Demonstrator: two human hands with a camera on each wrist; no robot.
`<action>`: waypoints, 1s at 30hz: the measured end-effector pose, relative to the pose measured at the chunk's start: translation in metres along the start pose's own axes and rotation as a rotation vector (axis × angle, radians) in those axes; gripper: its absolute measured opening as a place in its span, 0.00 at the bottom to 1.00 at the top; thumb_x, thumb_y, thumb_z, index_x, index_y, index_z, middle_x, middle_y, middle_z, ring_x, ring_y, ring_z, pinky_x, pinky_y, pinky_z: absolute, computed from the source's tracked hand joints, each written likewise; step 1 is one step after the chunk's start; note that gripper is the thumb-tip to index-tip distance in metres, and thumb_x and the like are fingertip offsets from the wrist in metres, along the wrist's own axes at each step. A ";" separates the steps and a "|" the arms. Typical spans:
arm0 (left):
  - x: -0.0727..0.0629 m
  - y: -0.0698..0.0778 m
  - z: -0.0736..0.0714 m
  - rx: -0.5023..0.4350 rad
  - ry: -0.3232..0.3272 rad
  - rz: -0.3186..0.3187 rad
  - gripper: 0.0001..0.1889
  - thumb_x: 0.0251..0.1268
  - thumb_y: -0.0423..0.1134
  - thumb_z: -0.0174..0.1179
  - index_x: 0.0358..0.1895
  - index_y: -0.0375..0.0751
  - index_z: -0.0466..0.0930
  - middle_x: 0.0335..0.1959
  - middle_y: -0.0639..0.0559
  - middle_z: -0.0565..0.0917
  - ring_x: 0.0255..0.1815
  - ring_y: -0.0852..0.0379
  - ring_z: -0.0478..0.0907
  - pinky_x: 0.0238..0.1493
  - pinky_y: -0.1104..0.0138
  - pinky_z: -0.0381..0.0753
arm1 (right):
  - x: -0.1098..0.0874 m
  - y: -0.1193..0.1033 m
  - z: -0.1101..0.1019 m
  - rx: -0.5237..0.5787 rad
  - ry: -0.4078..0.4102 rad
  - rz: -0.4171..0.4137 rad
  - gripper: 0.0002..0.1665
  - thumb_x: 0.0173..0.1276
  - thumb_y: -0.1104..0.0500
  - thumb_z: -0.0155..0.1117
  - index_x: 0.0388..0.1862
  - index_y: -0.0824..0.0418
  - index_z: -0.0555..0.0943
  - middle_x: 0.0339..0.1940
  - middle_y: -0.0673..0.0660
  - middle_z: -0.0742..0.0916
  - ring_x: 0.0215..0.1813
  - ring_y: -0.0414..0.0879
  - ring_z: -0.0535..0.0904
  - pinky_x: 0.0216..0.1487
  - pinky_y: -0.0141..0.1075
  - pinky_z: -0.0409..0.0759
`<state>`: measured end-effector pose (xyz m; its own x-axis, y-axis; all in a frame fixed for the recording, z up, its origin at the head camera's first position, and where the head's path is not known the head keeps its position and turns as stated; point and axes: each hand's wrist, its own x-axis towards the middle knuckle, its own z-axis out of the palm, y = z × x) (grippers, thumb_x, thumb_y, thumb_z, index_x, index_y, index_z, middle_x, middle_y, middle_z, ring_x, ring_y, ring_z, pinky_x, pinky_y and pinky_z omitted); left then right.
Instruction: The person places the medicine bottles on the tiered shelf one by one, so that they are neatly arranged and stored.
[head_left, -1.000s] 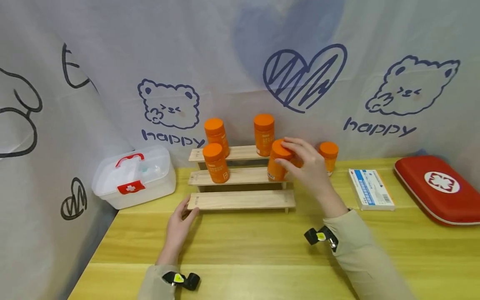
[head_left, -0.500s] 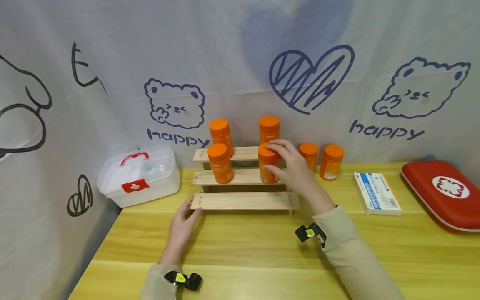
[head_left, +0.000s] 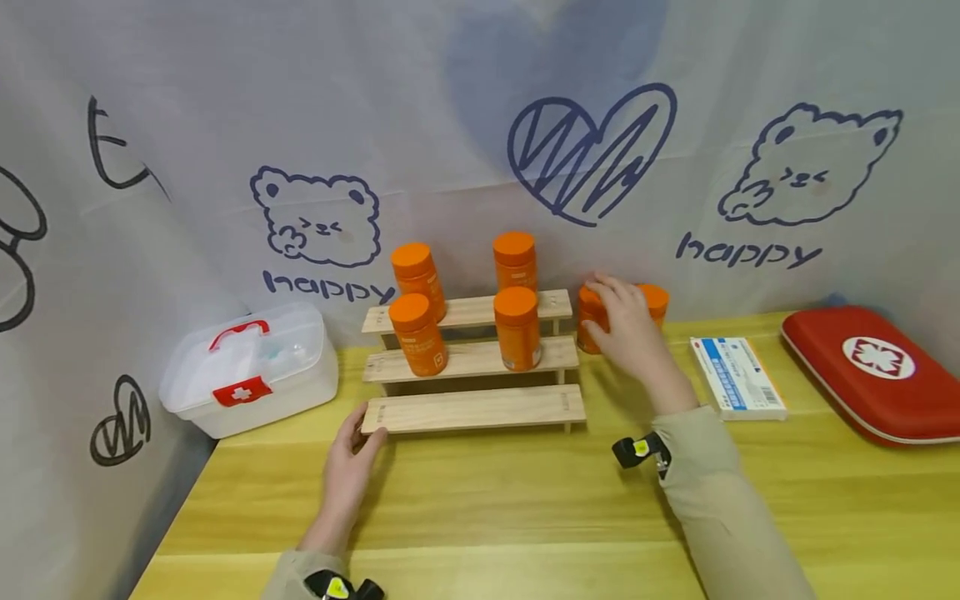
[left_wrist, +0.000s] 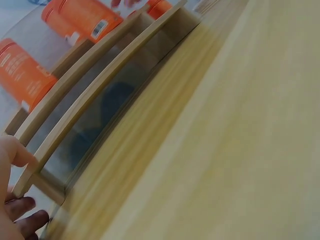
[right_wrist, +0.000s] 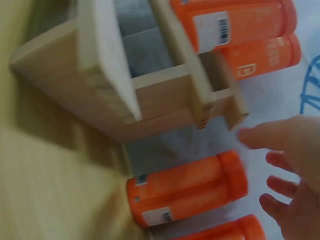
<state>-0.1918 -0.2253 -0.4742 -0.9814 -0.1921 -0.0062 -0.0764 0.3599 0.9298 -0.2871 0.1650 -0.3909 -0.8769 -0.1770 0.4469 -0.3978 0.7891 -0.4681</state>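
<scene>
My left hand (head_left: 348, 471) grips the left end of a three-step wooden rack (head_left: 472, 408) at its lowest shelf; the left wrist view shows fingers above and below that end. Two orange jars (head_left: 517, 333) stand on the middle shelf, one near each end. Two more orange jars (head_left: 416, 279) are on the top shelf. Right of the rack, my right hand (head_left: 637, 346) reaches over an orange jar (head_left: 587, 333) on the table, hiding part of it. In the right wrist view its fingers are spread, apart from that jar (right_wrist: 187, 187). Another orange jar (head_left: 654, 302) stands just beyond.
A clear first-aid box (head_left: 251, 367) with a red handle is left of the rack. To the right lie a blue-and-white medicine box (head_left: 738, 379) and a red case (head_left: 877, 375) with a white cross emblem. A printed curtain (head_left: 450, 125) hangs behind the table (head_left: 480, 517).
My right hand has let go of the middle shelf's right jar, which first shifted left, and has moved right to the jar on the table. My left hand still holds the rack.
</scene>
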 end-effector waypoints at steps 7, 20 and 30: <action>-0.004 0.000 -0.002 -0.045 -0.007 -0.006 0.40 0.66 0.46 0.62 0.76 0.43 0.51 0.71 0.41 0.63 0.65 0.48 0.63 0.63 0.57 0.61 | -0.001 0.011 0.015 -0.019 -0.156 0.025 0.38 0.66 0.61 0.64 0.72 0.69 0.61 0.74 0.66 0.62 0.74 0.63 0.47 0.71 0.55 0.45; 0.004 0.000 -0.001 -0.064 -0.018 -0.001 0.41 0.61 0.44 0.66 0.75 0.44 0.55 0.70 0.43 0.64 0.62 0.51 0.65 0.62 0.60 0.62 | -0.002 0.013 0.029 0.048 0.143 -0.007 0.15 0.62 0.65 0.68 0.45 0.70 0.77 0.51 0.66 0.79 0.62 0.61 0.67 0.66 0.49 0.61; 0.004 0.000 0.001 -0.053 0.002 0.007 0.41 0.59 0.42 0.68 0.74 0.43 0.57 0.67 0.40 0.69 0.57 0.51 0.68 0.57 0.62 0.63 | -0.007 0.023 0.038 0.051 0.230 -0.021 0.25 0.62 0.66 0.68 0.60 0.67 0.77 0.64 0.64 0.74 0.66 0.62 0.65 0.67 0.51 0.61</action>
<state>-0.1957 -0.2253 -0.4751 -0.9814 -0.1919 0.0007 -0.0604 0.3122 0.9481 -0.3007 0.1621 -0.4334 -0.7863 -0.0498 0.6158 -0.4333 0.7549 -0.4924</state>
